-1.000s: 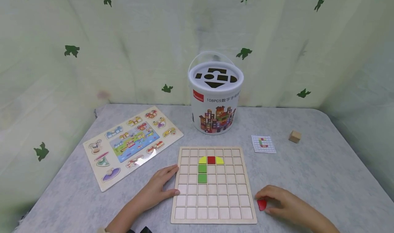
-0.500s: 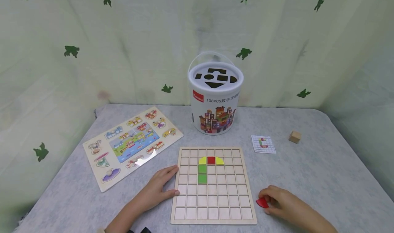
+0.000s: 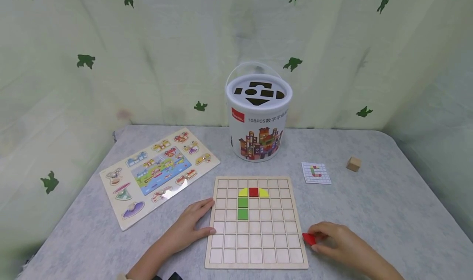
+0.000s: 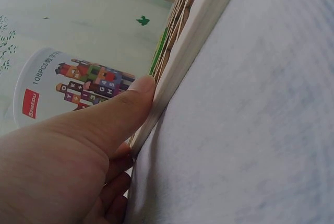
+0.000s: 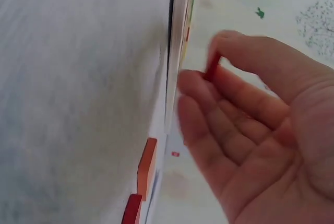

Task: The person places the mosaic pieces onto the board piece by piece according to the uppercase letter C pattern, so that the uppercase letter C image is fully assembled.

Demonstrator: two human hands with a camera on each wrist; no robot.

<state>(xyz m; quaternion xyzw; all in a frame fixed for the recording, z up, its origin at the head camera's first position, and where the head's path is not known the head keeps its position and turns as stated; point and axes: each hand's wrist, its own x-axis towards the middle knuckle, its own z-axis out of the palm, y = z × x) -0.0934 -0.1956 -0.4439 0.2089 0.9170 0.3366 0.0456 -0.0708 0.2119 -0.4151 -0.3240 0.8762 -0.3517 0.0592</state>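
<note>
In the head view, a wooden grid board [image 3: 256,247] lies on the table. Its squares hold two yellow quarter-circle tiles [image 3: 264,193], a red square tile [image 3: 253,192] between them, and two green square tiles [image 3: 242,214] below the left one. Fingertips and thumb of my left hand [image 3: 187,226] rest against the board's left edge; the left wrist view has the thumb [image 4: 136,96] touching its side. Just off the right edge, my right hand [image 3: 338,245] pinches a red quarter-circle tile [image 3: 309,239] between thumb and fingers. The right wrist view gives this tile edge-on, partly covered.
Behind the board stands a white block bucket [image 3: 258,120]. A picture puzzle board [image 3: 127,208] lies at the left. To the right are a pattern card [image 3: 316,173] and a wooden cube [image 3: 354,164]. The right wrist view has an orange block [image 5: 147,167] and a dark red one [image 5: 132,211].
My right hand has turned the red quarter-circle tile in its fingers and moved it slightly left and up, to the board's right edge. The left hand has stayed in place.
</note>
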